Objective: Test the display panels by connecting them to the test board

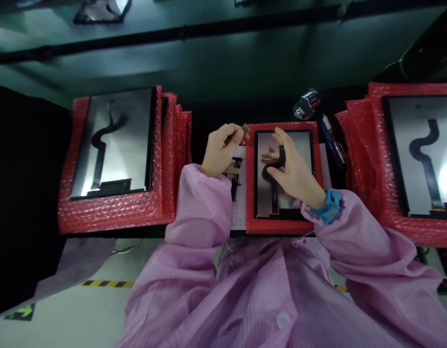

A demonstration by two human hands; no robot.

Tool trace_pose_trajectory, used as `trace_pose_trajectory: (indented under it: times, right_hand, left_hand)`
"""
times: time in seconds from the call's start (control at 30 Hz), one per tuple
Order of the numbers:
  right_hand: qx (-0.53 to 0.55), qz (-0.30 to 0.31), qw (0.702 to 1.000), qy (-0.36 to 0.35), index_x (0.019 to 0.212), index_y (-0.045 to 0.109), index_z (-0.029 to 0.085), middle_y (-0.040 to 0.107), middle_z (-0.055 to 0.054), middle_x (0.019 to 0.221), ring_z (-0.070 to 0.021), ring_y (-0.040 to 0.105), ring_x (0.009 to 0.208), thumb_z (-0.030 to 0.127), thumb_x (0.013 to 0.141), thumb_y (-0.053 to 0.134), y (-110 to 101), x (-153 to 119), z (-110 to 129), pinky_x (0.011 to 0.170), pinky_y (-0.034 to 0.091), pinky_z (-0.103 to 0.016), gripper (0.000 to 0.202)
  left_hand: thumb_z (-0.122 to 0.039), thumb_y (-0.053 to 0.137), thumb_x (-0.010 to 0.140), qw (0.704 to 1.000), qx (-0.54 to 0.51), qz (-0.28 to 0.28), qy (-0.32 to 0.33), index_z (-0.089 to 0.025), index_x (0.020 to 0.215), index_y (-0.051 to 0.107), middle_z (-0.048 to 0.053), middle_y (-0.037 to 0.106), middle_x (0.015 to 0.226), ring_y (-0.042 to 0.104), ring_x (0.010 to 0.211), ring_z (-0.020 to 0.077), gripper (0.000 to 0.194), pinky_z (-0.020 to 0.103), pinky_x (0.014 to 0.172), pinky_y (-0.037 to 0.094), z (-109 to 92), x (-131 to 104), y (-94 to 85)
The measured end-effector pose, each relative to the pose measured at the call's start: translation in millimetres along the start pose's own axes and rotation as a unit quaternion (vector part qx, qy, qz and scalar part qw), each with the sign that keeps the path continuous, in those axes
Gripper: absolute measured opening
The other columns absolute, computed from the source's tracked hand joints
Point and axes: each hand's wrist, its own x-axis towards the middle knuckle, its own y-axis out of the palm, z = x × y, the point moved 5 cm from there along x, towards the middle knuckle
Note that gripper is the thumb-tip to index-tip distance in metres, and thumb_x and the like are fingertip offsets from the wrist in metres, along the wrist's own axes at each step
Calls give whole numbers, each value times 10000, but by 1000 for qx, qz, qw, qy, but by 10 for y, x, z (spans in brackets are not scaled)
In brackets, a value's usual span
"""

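A display panel with a mirror-like back and a curved black flex cable lies on a red bubble-wrap sheet in front of me. Over its left edge, my left hand pinches a small brownish-gold piece between thumb and fingers. My right hand is above the panel, its fingers spread and holding nothing; it partly covers the cable. A blue band circles my right wrist. Beneath my left wrist, a small black part with tan tape rests on a printed paper sheet.
Stacked red bubble wrap with a panel on top stands at left. Another such stack with a panel is at right. A shiny metal object and pens lie behind and right of the middle panel.
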Motion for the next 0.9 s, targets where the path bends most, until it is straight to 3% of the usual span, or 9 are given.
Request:
trace_pose_trajectory:
  times: [0.07, 0.1, 0.17, 0.23, 0.3, 0.37, 0.5, 0.63, 0.9]
  right_hand:
    - [85, 18, 996, 22, 1597, 110, 264, 520, -138, 1445, -230, 664, 1133, 296, 959, 500, 50, 13, -32, 1016, 553, -459, 749]
    - [113, 31, 993, 35, 1582, 162, 258, 583, -125, 1363, -227, 666, 1116, 369, 983, 488, 81, 11, -34, 1025, 540, -458, 691]
    - [150, 55, 986, 51, 1443, 405, 235, 655, -96, 1192, -220, 657, 1073, 512, 1018, 419, 127, -3, -9, 1030, 517, -445, 508]
    - [173, 68, 981, 46, 1132, 573, 215, 661, -79, 1081, -203, 632, 1009, 576, 1040, 315, 133, -8, 44, 997, 504, -411, 453]
    - [172, 86, 981, 24, 872, 530, 203, 635, -67, 981, -185, 593, 923, 559, 1049, 280, 107, 10, 96, 926, 494, -374, 470]
    - [123, 122, 985, -7, 786, 463, 200, 593, -58, 911, -177, 545, 860, 523, 1034, 356, 83, 49, 127, 865, 467, -360, 421]
    - [-7, 195, 977, -88, 828, 515, 186, 575, -80, 957, -203, 520, 915, 498, 999, 448, 70, 125, 119, 902, 423, -389, 362]
    - [-72, 183, 970, -141, 835, 529, 190, 557, -89, 939, -229, 469, 960, 505, 1039, 328, 38, 148, 65, 966, 391, -423, 426]
    - [-129, 153, 960, -195, 948, 566, 184, 578, -103, 1056, -243, 446, 1024, 432, 1068, 259, 4, 140, 33, 1001, 361, -445, 413]
  left_hand:
    - [-480, 542, 1005, 999, 31, 41, 13, -207, 784, 671, 21, 675, 747, 631, 737, 150, 375, 290, 712, 507, -22, -10, 25]
    - [-450, 535, 1011, 997, 47, 55, 21, -208, 786, 673, 24, 683, 751, 632, 760, 159, 357, 299, 729, 505, -37, -15, 32]
    - [-394, 519, 1018, 994, 72, 73, 32, -214, 795, 672, 31, 706, 772, 636, 812, 176, 326, 321, 780, 509, -67, -22, 41]
    - [-346, 510, 1015, 992, 86, 90, 27, -217, 800, 669, 37, 726, 807, 640, 848, 186, 297, 337, 816, 514, -88, -28, 51]
    - [-302, 509, 1002, 990, 97, 105, 20, -215, 790, 664, 41, 744, 854, 640, 874, 189, 276, 344, 842, 517, -106, -32, 59]
    - [-271, 508, 980, 987, 108, 118, 24, -210, 779, 663, 37, 749, 870, 635, 875, 188, 262, 351, 864, 515, -133, -35, 63]
    - [-264, 521, 932, 973, 142, 177, 49, -205, 767, 677, 28, 723, 799, 633, 842, 193, 234, 405, 932, 495, -174, -56, 96]
    - [-271, 540, 900, 952, 184, 236, 61, -211, 763, 699, 13, 718, 767, 648, 824, 190, 218, 452, 1013, 450, -177, -106, 147]
    - [-268, 542, 886, 946, 195, 255, 49, -206, 773, 710, 11, 732, 776, 667, 877, 193, 212, 485, 1098, 390, -202, -151, 176]
